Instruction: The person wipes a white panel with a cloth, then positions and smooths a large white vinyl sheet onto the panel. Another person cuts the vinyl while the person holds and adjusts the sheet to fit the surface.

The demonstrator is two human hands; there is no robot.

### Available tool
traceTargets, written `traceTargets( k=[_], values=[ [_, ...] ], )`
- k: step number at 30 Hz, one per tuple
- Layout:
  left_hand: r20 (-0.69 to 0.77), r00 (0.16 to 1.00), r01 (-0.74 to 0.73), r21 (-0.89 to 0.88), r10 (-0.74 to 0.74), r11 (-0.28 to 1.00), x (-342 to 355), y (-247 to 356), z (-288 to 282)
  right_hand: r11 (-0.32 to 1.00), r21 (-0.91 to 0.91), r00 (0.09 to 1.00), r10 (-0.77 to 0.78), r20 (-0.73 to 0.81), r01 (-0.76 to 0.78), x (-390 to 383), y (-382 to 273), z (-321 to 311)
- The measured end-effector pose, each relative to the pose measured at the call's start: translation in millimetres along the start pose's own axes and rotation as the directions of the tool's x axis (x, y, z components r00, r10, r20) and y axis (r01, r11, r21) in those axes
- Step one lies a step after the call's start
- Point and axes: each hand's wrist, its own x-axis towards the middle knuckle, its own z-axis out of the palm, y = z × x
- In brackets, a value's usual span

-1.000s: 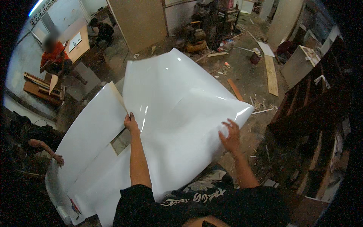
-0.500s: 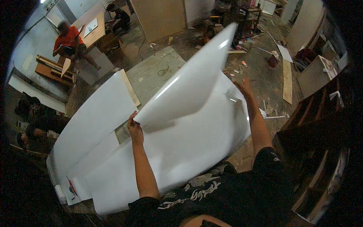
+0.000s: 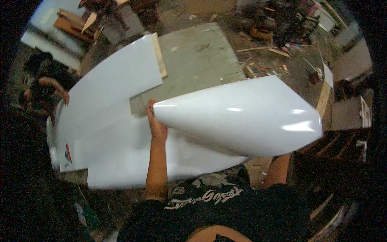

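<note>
A glossy white sheet [image 3: 238, 119] lies across the middle of the view, its raised flap curling from the centre out toward 3 o'clock. Bending it over seems to be the step in hand. It is probably best done with a broad, loose curve and an even pull from both hands, as a tight bend could crease so thin a surface. The red tool [image 3: 67, 153] near 9 o'clock calls for care, lest the sheet drag it.

The left hand [image 3: 157, 123], at 9 o'clock just off centre, is closed around the flap's narrow corner, its fingers gathered rather than spread. The right forearm [image 3: 278, 169] shows at 4 o'clock, but the flap hides the right hand, so I cannot tell how far open it is or what it touches.
</note>
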Motion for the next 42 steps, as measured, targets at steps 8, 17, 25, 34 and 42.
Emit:
traceTargets(
  k=[8,17,25,34,42],
  values=[
    [0.089,0.881,0.468,-0.014,-0.465,0.883,-124.9,63.1,-13.5,0.789,0.584,0.799,-0.221,0.559,-0.191,-179.2,-14.9,-10.6],
    [0.193,0.782,0.491,0.394,-0.593,0.777,-184.6,64.7,-36.9,0.994,0.085,0.955,0.040,0.295,-0.068,-252.9,13.1,80.9],
    [0.216,0.765,0.482,0.433,-0.607,0.762,-198.8,86.8,-75.5,0.986,0.039,0.975,0.167,-0.143,-0.163,-264.5,37.0,132.1],
    [0.200,0.844,0.134,0.820,-0.498,0.556,-204.6,69.7,-147.9,0.988,0.148,0.955,0.008,-0.295,0.037,-294.9,123.8,87.9],
    [0.552,0.759,-0.621,0.774,-0.345,-0.128,-197.5,83.5,-247.4,0.925,0.331,0.982,0.186,0.039,-0.188,-286.8,182.1,78.4]
  ],
)
